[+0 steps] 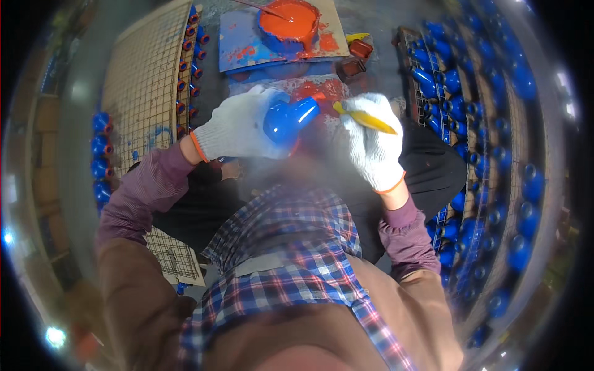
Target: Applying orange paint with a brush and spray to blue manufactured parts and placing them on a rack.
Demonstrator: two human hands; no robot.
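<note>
At the far left, blue bottles (101, 157) with reddish mouths stand in a row, and more line the right edge of a wire-mesh panel (145, 77). The left hand (238, 127), in a white knit glove, is partly closed around the wide body of a blue bottle with a red tip (286, 123); this bottle is tilted, its neck pointing right and away from the person. Beyond it, a bucket (276, 44) of orange-red paint with a stick (255, 6) in it sits near the near edge of a paint-smeared board (243, 40), roughly midway along. The right hand (374, 141), gloved too, has its fingers curled around a yellow tool (373, 121), just beside the red tip. Farther right, many blue bottles fill mesh racks (405, 46).
</note>
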